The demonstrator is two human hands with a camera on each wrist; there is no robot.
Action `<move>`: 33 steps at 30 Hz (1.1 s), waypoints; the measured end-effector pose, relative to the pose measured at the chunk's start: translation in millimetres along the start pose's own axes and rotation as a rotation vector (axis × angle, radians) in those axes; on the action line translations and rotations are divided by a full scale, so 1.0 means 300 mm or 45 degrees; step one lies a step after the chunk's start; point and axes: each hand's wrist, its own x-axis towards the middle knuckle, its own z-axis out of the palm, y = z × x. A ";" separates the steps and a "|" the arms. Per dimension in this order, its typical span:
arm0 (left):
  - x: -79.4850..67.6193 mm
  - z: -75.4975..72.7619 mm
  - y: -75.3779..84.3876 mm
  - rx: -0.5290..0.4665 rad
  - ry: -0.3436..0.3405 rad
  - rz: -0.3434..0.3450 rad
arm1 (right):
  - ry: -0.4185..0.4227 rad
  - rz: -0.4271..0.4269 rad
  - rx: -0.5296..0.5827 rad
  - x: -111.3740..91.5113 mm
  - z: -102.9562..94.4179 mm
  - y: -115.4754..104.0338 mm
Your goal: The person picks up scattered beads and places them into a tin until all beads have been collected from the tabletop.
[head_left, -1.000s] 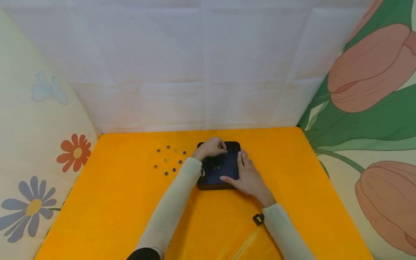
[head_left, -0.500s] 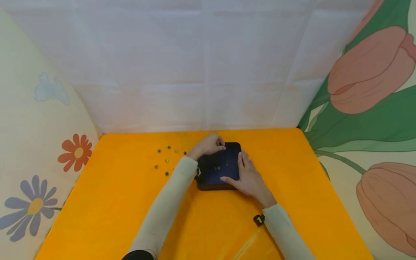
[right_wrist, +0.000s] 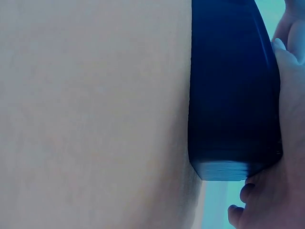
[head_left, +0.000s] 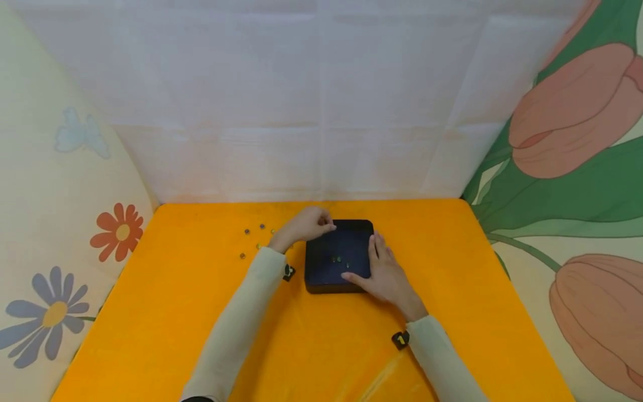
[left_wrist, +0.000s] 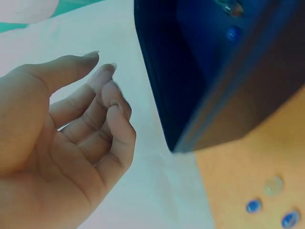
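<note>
Left hand (head_left: 304,224): it is bare and held near the far left corner of the black square box with rounded corners and raised walls (head_left: 331,288); in the left wrist view it is apart from the wall. The fingers are half bent and loose, the palm is bare, and the thumb is near the fingertips; whether it touches them I cannot tell.
Right hand (head_left: 387,276): it is bare and rests on the right side of the box. Fingers lie rather straight along the wall, thumb is spread away from them over the near part.
Box: it is between the two hands, to the right of the left fingertips and touched by the right hand.
Marbles inside the box (head_left: 339,259): three small glass ones are seen between the hands, two side by side and one closer to the right thumb.
Marbles on the table (head_left: 246,231): several small glass ones, blue and yellowish, are scattered to the left of the left hand; its wrist covers a part of this area.
Cloth: a smooth orange-yellow tablecloth (head_left: 166,312) is beneath both hands.
Sleeves: a pale long sleeve (head_left: 236,318) covers the left forearm, and a similar one the right.
</note>
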 end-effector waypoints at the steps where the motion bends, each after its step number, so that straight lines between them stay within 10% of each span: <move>1: -0.010 -0.002 -0.009 -0.005 -0.010 -0.003 | 0.000 -0.002 0.001 0.000 0.001 0.000; 33: -0.341 -0.110 -0.251 -0.072 0.078 -0.226 | -0.017 -0.015 -0.037 0.001 -0.001 -0.008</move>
